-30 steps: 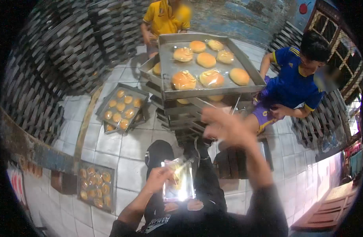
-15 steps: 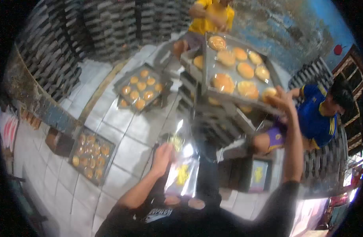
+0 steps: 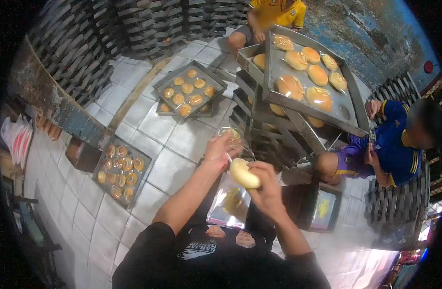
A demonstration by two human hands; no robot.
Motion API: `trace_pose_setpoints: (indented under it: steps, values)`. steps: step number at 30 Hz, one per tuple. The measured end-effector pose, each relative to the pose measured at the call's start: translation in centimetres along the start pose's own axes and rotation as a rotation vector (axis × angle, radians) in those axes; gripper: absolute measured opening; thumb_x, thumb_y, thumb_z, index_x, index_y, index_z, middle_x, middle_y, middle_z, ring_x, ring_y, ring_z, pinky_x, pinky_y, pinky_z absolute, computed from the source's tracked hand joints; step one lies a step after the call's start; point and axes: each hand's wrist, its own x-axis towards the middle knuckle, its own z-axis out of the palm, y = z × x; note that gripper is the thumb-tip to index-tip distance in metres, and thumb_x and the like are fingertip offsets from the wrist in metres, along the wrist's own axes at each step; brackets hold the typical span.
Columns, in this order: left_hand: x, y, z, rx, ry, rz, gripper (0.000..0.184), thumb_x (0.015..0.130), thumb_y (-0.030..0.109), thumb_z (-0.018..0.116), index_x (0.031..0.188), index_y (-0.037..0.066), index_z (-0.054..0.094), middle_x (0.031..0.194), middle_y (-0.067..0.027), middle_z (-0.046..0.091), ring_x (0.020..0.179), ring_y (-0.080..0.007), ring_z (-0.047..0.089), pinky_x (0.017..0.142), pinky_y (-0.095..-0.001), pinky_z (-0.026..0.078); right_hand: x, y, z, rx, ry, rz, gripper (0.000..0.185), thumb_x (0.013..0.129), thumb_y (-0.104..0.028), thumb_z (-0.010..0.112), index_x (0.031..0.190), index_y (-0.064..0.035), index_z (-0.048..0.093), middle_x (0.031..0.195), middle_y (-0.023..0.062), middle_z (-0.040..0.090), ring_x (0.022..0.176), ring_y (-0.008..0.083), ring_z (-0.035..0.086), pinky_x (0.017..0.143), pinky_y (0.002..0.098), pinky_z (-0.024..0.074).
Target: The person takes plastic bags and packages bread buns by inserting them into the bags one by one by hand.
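My right hand is closed round a bread bun, its pale side toward me, in front of my chest. Just left of the bun, my left hand pinches a clear plastic bag with printing on it. The bag and bun are close together; whether they touch, I cannot tell. On my lap lies a stack of shiny clear bags with a yellow print. Ahead to the right, a metal tray of golden buns rests on top of stacked trays.
On the tiled floor, wrapped buns fill a tray ahead and another tray at left. A box with more bags stands at right. A person in blue sits at right, one in yellow beyond the trays. Stacked dark trays line the back.
My right hand has taken the bun from the tray's near corner and brought it down beside the bag. My left hand has lifted the bag slightly. The view has shifted.
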Motion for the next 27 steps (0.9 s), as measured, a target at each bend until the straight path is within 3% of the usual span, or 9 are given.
trace_pose_setpoints:
  steps: [2,5,8,12,14,17,21,25,27]
  values:
    - [-2.4,0.3,2.2,0.037,0.015,-0.038,0.027,0.102,0.028,0.065,0.116,0.005,0.064,0.112,-0.0122,0.071,0.108,-0.0271,0.068,0.095,-0.045,0.056,-0.9,4.3,1.2,-0.336,0.062,-0.223,0.049,0.073,0.009,0.076,0.118,-0.0046,0.062,0.125,0.0177,0.063,0.112,0.0377,0.065,0.095,0.0437,0.056]
    - [-4.0,-0.4,2.6,0.053,-0.231,-0.227,0.041,0.105,0.04,0.053,0.127,0.007,0.063,0.125,-0.0091,0.068,0.117,-0.0234,0.064,0.102,-0.0431,0.051,0.0,4.4,1.0,-0.303,0.266,-0.102,0.043,0.072,0.004,0.077,0.113,-0.0039,0.064,0.122,0.017,0.065,0.114,0.0367,0.064,0.098,0.0463,0.0531]
    - [-6.8,-0.4,2.3,0.03,-0.213,-0.267,0.044,0.105,0.041,0.052,0.13,0.006,0.062,0.126,-0.0086,0.069,0.117,-0.024,0.065,0.102,-0.0443,0.05,1.5,1.8,1.2,-0.463,0.175,-0.176,0.046,0.071,0.001,0.077,0.115,-0.004,0.064,0.119,0.0158,0.067,0.115,0.0334,0.064,0.105,0.0496,0.0469]
    - [-3.6,1.0,-2.6,-0.19,-0.182,-0.345,0.042,0.105,0.038,0.052,0.13,0.006,0.062,0.127,-0.0106,0.069,0.119,-0.0263,0.064,0.108,-0.0449,0.048,-0.3,1.1,6.7,-0.186,-0.064,-0.002,0.05,0.074,-0.001,0.074,0.123,-0.0018,0.062,0.133,0.0198,0.063,0.136,0.034,0.055,0.12,0.0568,0.0302]
    - [-3.6,0.3,-3.0,-0.175,-0.064,-0.296,0.048,0.104,0.043,0.054,0.136,0.008,0.059,0.136,-0.0086,0.064,0.123,-0.0256,0.062,0.11,-0.0433,0.046,-0.4,1.7,8.3,-0.205,-0.103,0.015,0.052,0.079,-0.001,0.068,0.13,-0.0014,0.059,0.136,0.0214,0.061,0.142,0.0353,0.049,0.122,0.0598,0.0271]
    - [-7.3,-4.0,-1.7,0.239,-0.19,0.143,0.057,0.103,0.054,0.051,0.146,0.015,0.053,0.142,-0.0038,0.06,0.125,-0.0247,0.06,0.109,-0.0441,0.047,1.2,3.1,6.7,-0.47,-0.112,-0.06,0.047,0.081,0.002,0.06,0.128,-0.001,0.061,0.134,0.0226,0.062,0.142,0.037,0.048,0.123,0.0577,0.0285]
    - [-5.5,-1.7,-1.4,-0.104,-0.203,0.052,0.049,0.104,0.044,0.057,0.143,0.015,0.053,0.138,-0.0043,0.062,0.122,-0.023,0.061,0.107,-0.0432,0.048,3.3,2.7,5.9,-0.375,-0.12,-0.114,0.047,0.084,0.001,0.063,0.131,0.0007,0.059,0.128,0.0215,0.064,0.131,0.0387,0.057,0.121,0.0561,0.0317]
    - [-3.6,-4.2,1.5,-0.011,-0.034,0.311,0.056,0.103,0.06,0.047,0.131,0.013,0.059,0.125,-0.0106,0.067,0.115,-0.0254,0.065,0.1,-0.0426,0.052,5.5,4.0,5.6,-0.437,-0.168,-0.104,0.038,0.087,0.0,0.062,0.125,-0.0006,0.06,0.115,0.0187,0.07,0.114,0.0378,0.065,0.118,0.0556,0.0344]
    - [-3.1,-2.8,0.7,-0.146,-0.056,0.188,0.062,0.103,0.063,0.047,0.134,0.011,0.057,0.127,-0.0115,0.066,0.116,-0.0273,0.064,0.1,-0.0444,0.053,5.7,2.5,3.9,-0.267,-0.161,-0.14,0.036,0.086,0.0,0.065,0.122,-0.0023,0.061,0.114,0.0189,0.07,0.112,0.0385,0.066,0.113,0.0541,0.038]
